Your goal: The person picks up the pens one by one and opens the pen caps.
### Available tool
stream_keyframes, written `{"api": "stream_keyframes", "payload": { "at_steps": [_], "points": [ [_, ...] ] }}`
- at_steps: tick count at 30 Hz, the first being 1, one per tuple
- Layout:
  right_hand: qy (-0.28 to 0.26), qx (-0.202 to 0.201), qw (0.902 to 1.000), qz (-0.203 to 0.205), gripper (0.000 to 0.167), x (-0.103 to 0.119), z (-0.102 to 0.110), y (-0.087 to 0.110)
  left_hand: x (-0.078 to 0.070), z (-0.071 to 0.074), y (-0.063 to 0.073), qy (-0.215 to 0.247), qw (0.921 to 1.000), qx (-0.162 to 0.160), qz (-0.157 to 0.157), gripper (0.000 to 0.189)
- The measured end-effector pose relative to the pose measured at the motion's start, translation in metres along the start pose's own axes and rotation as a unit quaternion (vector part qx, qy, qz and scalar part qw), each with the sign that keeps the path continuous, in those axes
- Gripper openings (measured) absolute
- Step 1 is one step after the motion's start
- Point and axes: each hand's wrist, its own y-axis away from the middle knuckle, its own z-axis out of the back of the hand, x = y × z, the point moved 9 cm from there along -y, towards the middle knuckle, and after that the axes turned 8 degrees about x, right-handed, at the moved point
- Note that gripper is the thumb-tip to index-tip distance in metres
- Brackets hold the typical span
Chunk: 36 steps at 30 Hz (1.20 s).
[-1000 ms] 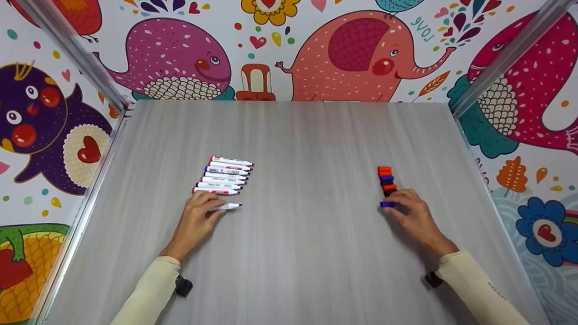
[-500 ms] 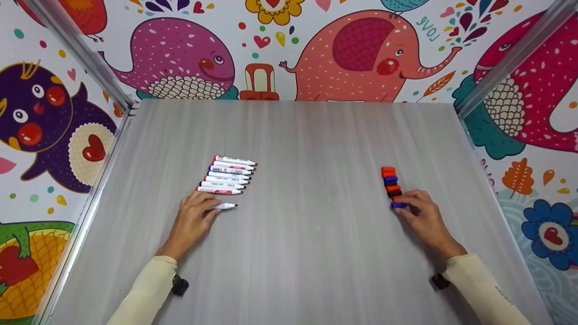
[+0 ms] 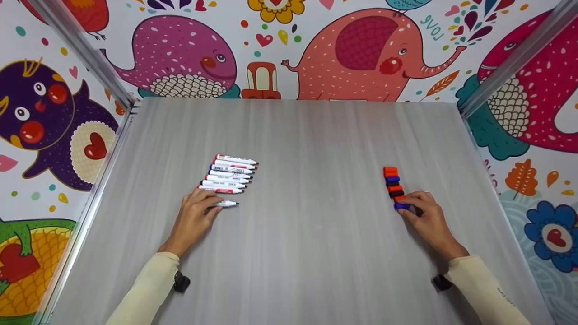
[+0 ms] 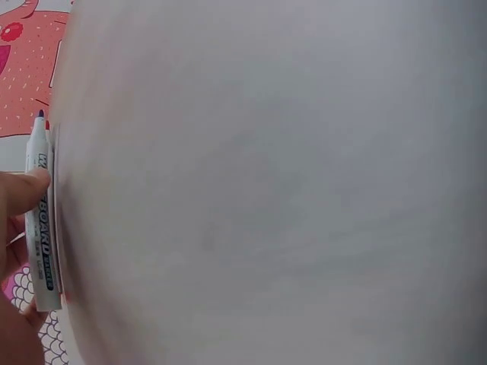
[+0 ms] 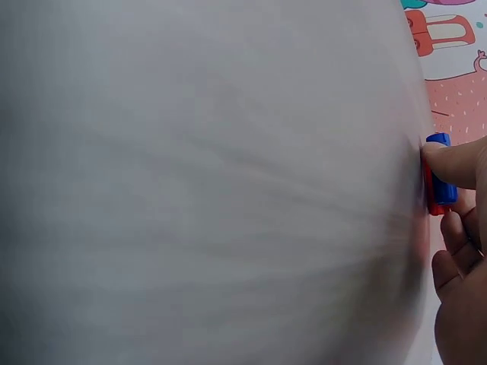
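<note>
My left hand (image 3: pixel 192 221) pinches a white whiteboard marker (image 3: pixel 227 204) between thumb and fingers. The marker has no cap on; its dark blue tip (image 4: pixel 41 113) points away from the hand in the left wrist view. Just beyond it, several uncapped white markers (image 3: pixel 231 178) lie side by side in a slanted row, tips to the right. On the right side, my right hand (image 3: pixel 426 219) pinches a blue marker cap (image 5: pixel 443 182). This cap is at the near end of a column of red, blue and black caps (image 3: pixel 393 182), and the fingers partly hide the nearest ones.
Both rows lie on a grey wood-grain table (image 3: pixel 311 225), with bare tabletop between them. Walls printed with cartoon animals (image 3: pixel 361 58) and metal corner posts (image 3: pixel 86 58) bound the far side and the sides.
The view shifts slightly. My right hand's cap has moved a little closer in line with the cap column. My left hand has drawn the marker slightly left relative to the row.
</note>
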Motion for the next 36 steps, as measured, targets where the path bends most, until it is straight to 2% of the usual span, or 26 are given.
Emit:
{"api": "stream_keyframes", "payload": {
  "at_steps": [5, 10, 19, 26, 32, 36],
  "points": [
    [0.001, -0.014, 0.9999, 0.010, 0.035, -0.002, 0.002, 0.001, -0.001, -0.001, -0.003, -0.008, 1.0000, -0.003, -0.002, 0.024],
    [-0.004, -0.006, 0.9999, 0.011, 0.035, -0.001, 0.002, -0.001, -0.003, -0.001, -0.005, -0.015, 0.9999, -0.004, -0.002, 0.025],
    [-0.008, 0.004, 0.9999, 0.006, 0.033, -0.001, 0.000, -0.002, -0.010, -0.003, -0.009, -0.021, 0.9995, -0.009, -0.020, 0.024],
    [-0.012, 0.004, 0.9999, -0.001, 0.032, 0.001, -0.003, -0.004, -0.011, -0.006, -0.012, -0.028, 0.9994, -0.010, -0.017, 0.024],
    [-0.016, -0.010, 0.9998, -0.005, 0.034, 0.001, -0.003, -0.004, -0.012, -0.008, -0.015, -0.035, 0.9992, -0.009, -0.017, 0.024],
    [-0.014, -0.021, 0.9997, 0.000, 0.033, 0.011, -0.002, -0.005, -0.012, -0.009, -0.016, -0.036, 0.9992, -0.004, -0.016, 0.025]
  ]
}}
